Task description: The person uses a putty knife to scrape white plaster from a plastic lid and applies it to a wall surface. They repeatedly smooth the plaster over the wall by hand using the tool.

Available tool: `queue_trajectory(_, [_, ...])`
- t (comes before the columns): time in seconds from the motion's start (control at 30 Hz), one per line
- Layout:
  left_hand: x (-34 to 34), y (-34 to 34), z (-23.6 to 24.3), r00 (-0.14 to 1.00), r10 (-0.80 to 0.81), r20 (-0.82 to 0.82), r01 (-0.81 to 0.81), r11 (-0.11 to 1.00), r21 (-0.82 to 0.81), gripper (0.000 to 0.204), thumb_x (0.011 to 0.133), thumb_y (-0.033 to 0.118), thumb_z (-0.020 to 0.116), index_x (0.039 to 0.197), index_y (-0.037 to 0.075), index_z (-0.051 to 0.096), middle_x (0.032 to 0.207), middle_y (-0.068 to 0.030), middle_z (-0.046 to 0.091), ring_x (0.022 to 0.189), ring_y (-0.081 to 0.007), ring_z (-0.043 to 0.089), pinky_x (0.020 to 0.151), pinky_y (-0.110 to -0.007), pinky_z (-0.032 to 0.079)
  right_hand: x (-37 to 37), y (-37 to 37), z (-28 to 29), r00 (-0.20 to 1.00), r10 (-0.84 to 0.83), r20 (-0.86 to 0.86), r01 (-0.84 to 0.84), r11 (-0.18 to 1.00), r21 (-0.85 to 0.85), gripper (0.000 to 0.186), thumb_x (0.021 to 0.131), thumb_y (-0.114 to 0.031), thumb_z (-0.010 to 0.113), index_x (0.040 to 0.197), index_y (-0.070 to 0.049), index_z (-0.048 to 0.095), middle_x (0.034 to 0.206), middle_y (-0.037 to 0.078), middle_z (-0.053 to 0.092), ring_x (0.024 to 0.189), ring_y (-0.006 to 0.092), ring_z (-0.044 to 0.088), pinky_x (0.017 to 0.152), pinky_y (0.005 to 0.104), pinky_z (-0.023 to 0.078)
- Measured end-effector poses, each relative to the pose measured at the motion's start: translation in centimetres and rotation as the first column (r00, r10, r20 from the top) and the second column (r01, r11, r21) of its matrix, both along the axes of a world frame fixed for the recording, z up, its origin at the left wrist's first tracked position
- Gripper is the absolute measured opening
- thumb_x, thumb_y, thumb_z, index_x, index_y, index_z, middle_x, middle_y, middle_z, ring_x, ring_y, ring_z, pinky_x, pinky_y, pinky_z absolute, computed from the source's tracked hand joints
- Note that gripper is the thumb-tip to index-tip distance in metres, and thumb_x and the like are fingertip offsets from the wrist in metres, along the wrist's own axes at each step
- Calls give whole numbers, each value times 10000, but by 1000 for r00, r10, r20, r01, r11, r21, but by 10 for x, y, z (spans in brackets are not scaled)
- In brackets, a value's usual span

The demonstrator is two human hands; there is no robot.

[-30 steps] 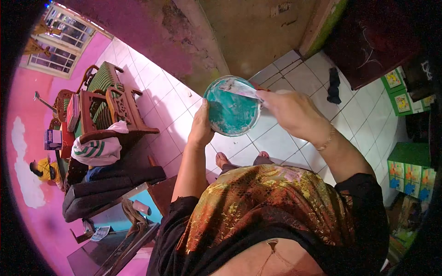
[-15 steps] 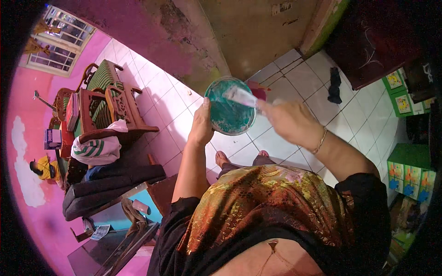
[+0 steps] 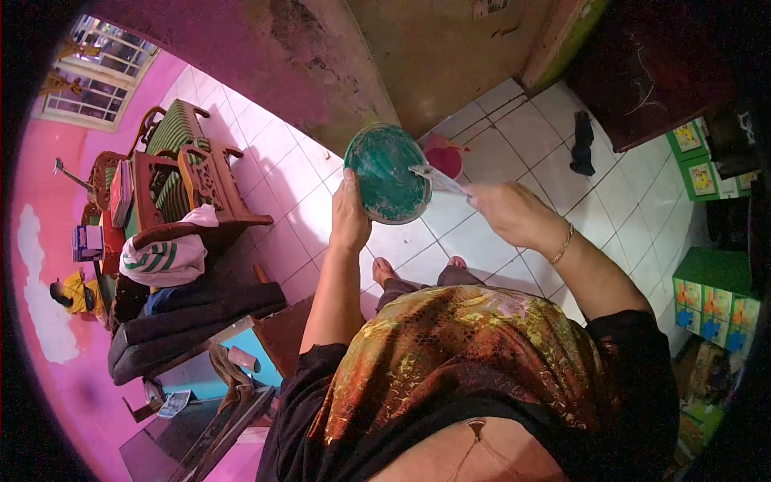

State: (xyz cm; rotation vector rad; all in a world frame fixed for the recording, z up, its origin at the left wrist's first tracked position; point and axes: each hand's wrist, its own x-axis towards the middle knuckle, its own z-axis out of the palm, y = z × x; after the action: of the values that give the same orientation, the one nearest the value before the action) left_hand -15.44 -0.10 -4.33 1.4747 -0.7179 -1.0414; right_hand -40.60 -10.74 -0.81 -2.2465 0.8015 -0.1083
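Note:
My left hand (image 3: 350,215) grips the near left rim of a round green lid (image 3: 389,178), its thumb lying along the edge. Greyish-white paste is smeared over the lid's face. In my right hand (image 3: 516,214) is a putty knife (image 3: 443,181) coated with whitish residue, fingers wrapped round its handle. The blade's tip lies over the lid's right side; whether it touches the surface is hard to tell. Just beyond the lid stands the wall (image 3: 329,72), with pink paint and worn, bare-looking patches.
A small pink container (image 3: 444,154) is on the tiled floor beyond the putty knife. Farther right lies a dark cloth (image 3: 583,145). Carved wooden seating with striped green cushions (image 3: 181,138) stands on the left, near a dark padded cushion (image 3: 193,325). Green boxes (image 3: 711,293) are stacked at the right.
The lid has shifted slightly up and to the left. The putty knife has slid from the lid's middle toward its right rim, and my right hand has moved a little right and down.

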Motion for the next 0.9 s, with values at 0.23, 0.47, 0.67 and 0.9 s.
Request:
queue_trajectory(0.23, [-2,1,-8,992,105,74,-103,994,-26,600,996,489,296,1184,-45,494,1086,-126,589,953,-182,572,845,-297,465,-1,21,3,996,-5,86,-35,887,460,334,962,-208,478,1231,-23,551,704,116,586,591,216,607,548,352,528])
queue_trajectory(0.47, [-1,5,-28,981,158,-111,-160,987,-13,609,994,498,287,1175,-47,492,1060,-128,592,916,-181,577,816,-312,480,-12,5,4,958,-286,20,136,515,847,369,976,-248,471,1271,-38,537,624,8,475,439,83,513,377,253,508])
queue_trajectory(0.67, [6,10,-38,965,202,-168,-205,979,1,631,984,525,274,1192,-33,483,1123,-155,559,957,-231,584,824,-354,500,-4,14,-10,992,-118,-41,106,623,775,387,974,-252,481,1278,-15,518,634,20,490,424,104,501,384,268,505])
queue_trajectory(0.9, [19,47,-36,896,304,-322,-297,952,73,612,982,515,299,1270,-9,427,1208,-151,518,955,-251,603,781,-400,539,41,-10,7,712,-501,492,-102,620,778,293,969,-139,476,1221,-3,537,738,58,587,602,132,586,586,264,520])
